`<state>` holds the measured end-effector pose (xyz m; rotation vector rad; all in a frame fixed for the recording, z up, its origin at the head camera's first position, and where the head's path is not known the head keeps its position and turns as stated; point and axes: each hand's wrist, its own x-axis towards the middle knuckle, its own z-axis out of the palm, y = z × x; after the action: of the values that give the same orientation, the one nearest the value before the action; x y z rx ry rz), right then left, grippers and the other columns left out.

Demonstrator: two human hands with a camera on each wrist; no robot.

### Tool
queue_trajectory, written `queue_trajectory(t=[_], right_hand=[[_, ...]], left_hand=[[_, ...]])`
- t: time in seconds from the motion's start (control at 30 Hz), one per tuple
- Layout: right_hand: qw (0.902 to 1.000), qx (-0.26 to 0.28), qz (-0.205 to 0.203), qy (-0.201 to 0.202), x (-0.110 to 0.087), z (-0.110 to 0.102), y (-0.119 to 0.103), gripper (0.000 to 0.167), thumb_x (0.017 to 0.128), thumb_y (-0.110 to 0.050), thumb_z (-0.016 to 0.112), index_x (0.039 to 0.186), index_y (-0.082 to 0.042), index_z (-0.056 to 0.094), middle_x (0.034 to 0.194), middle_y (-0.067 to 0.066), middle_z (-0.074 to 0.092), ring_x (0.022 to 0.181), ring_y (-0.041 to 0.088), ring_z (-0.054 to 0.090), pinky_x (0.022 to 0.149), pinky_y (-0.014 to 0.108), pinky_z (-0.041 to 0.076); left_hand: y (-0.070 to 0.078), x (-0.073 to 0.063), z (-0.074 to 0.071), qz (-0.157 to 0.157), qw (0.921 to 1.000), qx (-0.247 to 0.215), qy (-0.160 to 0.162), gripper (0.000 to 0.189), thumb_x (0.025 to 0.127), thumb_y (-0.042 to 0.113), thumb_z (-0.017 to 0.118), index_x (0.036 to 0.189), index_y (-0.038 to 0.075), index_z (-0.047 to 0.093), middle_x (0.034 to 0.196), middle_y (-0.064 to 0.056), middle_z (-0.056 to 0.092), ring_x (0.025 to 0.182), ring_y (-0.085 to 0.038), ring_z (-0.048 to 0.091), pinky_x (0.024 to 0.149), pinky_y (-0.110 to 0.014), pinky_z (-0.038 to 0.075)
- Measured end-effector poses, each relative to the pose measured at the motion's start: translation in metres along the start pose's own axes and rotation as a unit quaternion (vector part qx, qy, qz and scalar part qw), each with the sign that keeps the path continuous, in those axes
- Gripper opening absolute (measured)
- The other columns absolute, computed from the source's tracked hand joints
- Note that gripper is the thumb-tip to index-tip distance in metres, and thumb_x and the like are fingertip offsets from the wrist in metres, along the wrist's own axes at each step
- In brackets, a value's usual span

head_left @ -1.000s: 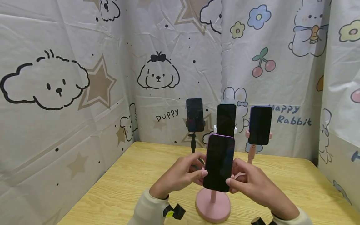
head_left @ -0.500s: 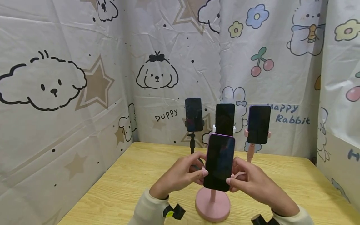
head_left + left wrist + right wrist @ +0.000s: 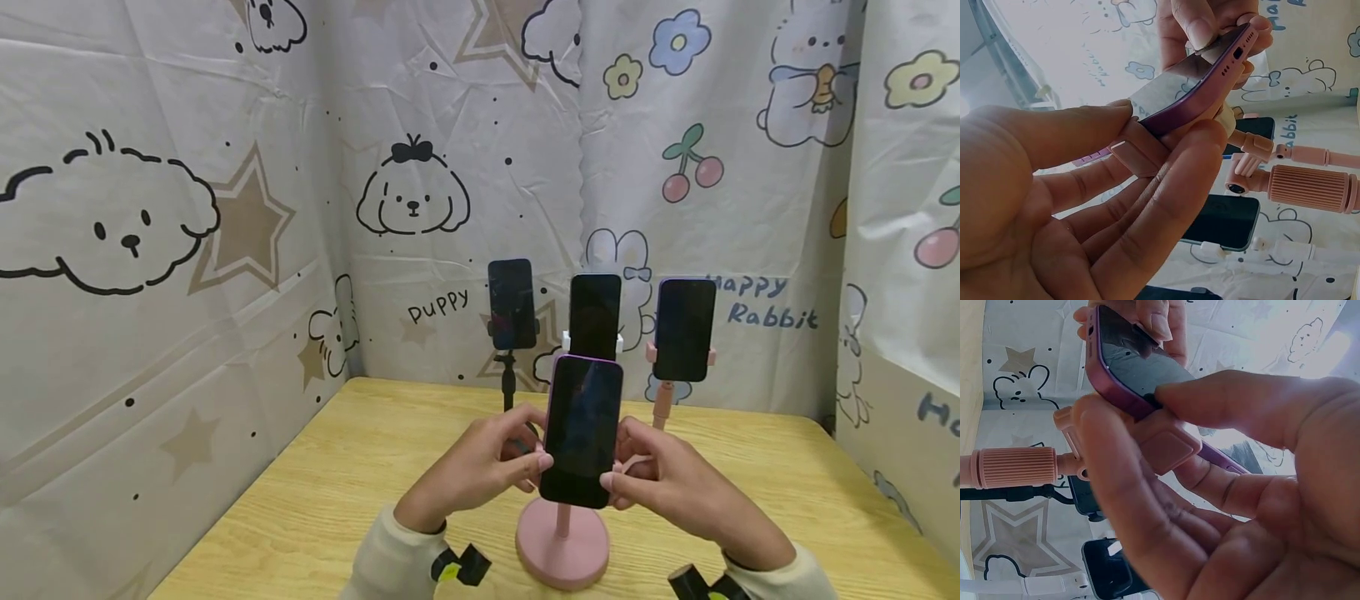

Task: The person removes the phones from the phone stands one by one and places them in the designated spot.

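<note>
A purple-edged smartphone (image 3: 581, 433) with a dark screen stands upright in a pink phone stand (image 3: 562, 546) near the front of the table. At its lower left side, my left hand (image 3: 487, 462) grips it, thumb at the screen's edge and fingers around the stand's pink clamp arm (image 3: 1138, 153). My right hand (image 3: 667, 479) holds the opposite side in the same way, its thumb over the front edge and its fingers curled about the other clamp arm (image 3: 1169, 444). The phone's back is mostly hidden in all views.
Behind stand three more phones: one on a black stand (image 3: 512, 304), one in a white holder (image 3: 596, 312), partly hidden by the front phone, and one on a pink stand (image 3: 685, 329). Printed curtains (image 3: 420, 317) enclose the wooden table (image 3: 292, 500) at the back and sides.
The head view has turned slightly right, so the whole scene sits a little further left. Both hands keep their grip on the phone, with no clear movement of phone or stand.
</note>
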<state>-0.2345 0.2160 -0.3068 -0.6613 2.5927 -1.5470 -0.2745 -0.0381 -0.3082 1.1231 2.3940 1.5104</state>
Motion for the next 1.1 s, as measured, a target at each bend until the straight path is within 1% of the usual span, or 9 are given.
queue_trajectory(t=[0.13, 0.23, 0.4, 0.5, 0.6, 0.73, 0.83, 1.0, 1.1], right_hand=[[0.9991, -0.038, -0.006, 0.016, 0.000, 0.000, 0.000, 0.033, 0.089, -0.026, 0.071, 0.105, -0.004, 0.052, 0.094, 0.011, 0.064, 0.076, 0.020, 0.068, 0.067, 0.032, 0.058], [0.9966, -0.070, -0.006, 0.043, 0.000, 0.000, -0.001, 0.032, 0.089, -0.030, 0.070, 0.103, -0.006, 0.055, 0.091, 0.008, 0.064, 0.077, 0.020, 0.065, 0.070, 0.030, 0.057], [0.9934, -0.061, -0.002, 0.097, 0.003, 0.006, -0.004, 0.034, 0.089, -0.034, 0.069, 0.105, -0.006, 0.057, 0.086, 0.008, 0.060, 0.077, 0.022, 0.060, 0.069, 0.030, 0.054], [0.9905, -0.035, 0.004, 0.133, 0.008, 0.012, -0.004, 0.041, 0.089, -0.037, 0.069, 0.116, -0.008, 0.059, 0.092, 0.008, 0.062, 0.080, 0.023, 0.059, 0.074, 0.033, 0.053], [0.9873, 0.008, 0.007, 0.159, 0.013, 0.017, -0.004, 0.052, 0.090, -0.040, 0.067, 0.131, -0.011, 0.055, 0.107, 0.008, 0.066, 0.091, 0.023, 0.061, 0.089, 0.042, 0.051], [0.9805, 0.077, 0.002, 0.181, 0.019, 0.022, -0.002, 0.052, 0.091, -0.040, 0.065, 0.133, -0.010, 0.054, 0.114, 0.009, 0.066, 0.103, 0.025, 0.061, 0.099, 0.055, 0.042], [0.9752, 0.122, -0.013, 0.184, 0.023, 0.025, -0.003, 0.048, 0.092, -0.036, 0.065, 0.131, -0.008, 0.054, 0.111, 0.013, 0.066, 0.103, 0.025, 0.063, 0.096, 0.052, 0.046], [0.9668, 0.188, -0.021, 0.172, 0.025, 0.032, -0.005, 0.046, 0.094, -0.029, 0.063, 0.132, -0.007, 0.050, 0.113, 0.019, 0.063, 0.097, 0.029, 0.068, 0.078, 0.047, 0.056], [0.9655, 0.189, -0.025, 0.177, 0.026, 0.035, -0.004, 0.045, 0.095, -0.027, 0.063, 0.133, -0.007, 0.049, 0.113, 0.020, 0.063, 0.094, 0.028, 0.069, 0.074, 0.046, 0.057]], left_hand=[[0.000, 0.000, -0.001, -0.003, 1.0000, 0.005, 0.005, 0.028, 0.092, 0.012, 0.066, 0.118, 0.014, 0.057, 0.089, -0.002, 0.066, 0.072, -0.016, 0.069, 0.062, -0.030, 0.058], [0.000, 0.000, -0.002, -0.006, 0.9999, 0.011, 0.011, 0.024, 0.091, 0.015, 0.067, 0.114, 0.014, 0.059, 0.089, -0.001, 0.066, 0.073, -0.017, 0.069, 0.063, -0.030, 0.057], [0.000, -0.001, -0.003, -0.016, 0.9993, 0.025, 0.022, 0.016, 0.091, 0.019, 0.069, 0.105, 0.013, 0.063, 0.084, 0.002, 0.067, 0.068, -0.013, 0.065, 0.060, -0.028, 0.056], [-0.001, -0.001, -0.003, -0.023, 0.9987, 0.037, 0.027, 0.014, 0.091, 0.022, 0.069, 0.100, 0.014, 0.065, 0.081, 0.004, 0.066, 0.065, -0.012, 0.062, 0.059, -0.027, 0.054], [-0.001, -0.001, -0.004, -0.026, 0.9983, 0.043, 0.029, 0.012, 0.090, 0.023, 0.070, 0.098, 0.014, 0.066, 0.080, 0.004, 0.065, 0.065, -0.012, 0.061, 0.059, -0.026, 0.053], [-0.001, -0.001, -0.004, -0.030, 0.9985, 0.036, 0.028, 0.012, 0.090, 0.023, 0.070, 0.097, 0.013, 0.066, 0.080, 0.003, 0.065, 0.065, -0.012, 0.061, 0.059, -0.027, 0.054], [-0.001, -0.001, -0.004, -0.030, 0.9986, 0.033, 0.027, 0.013, 0.090, 0.023, 0.070, 0.097, 0.012, 0.066, 0.079, 0.002, 0.065, 0.065, -0.013, 0.061, 0.060, -0.029, 0.055], [-0.001, -0.001, -0.005, -0.029, 0.9987, 0.032, 0.026, 0.015, 0.090, 0.024, 0.070, 0.093, 0.010, 0.067, 0.077, 0.001, 0.065, 0.063, -0.013, 0.061, 0.060, -0.032, 0.056], [-0.001, -0.001, -0.005, -0.032, 0.9986, 0.034, 0.026, 0.014, 0.090, 0.025, 0.070, 0.090, 0.012, 0.067, 0.076, 0.002, 0.065, 0.062, -0.012, 0.060, 0.059, -0.029, 0.055]])
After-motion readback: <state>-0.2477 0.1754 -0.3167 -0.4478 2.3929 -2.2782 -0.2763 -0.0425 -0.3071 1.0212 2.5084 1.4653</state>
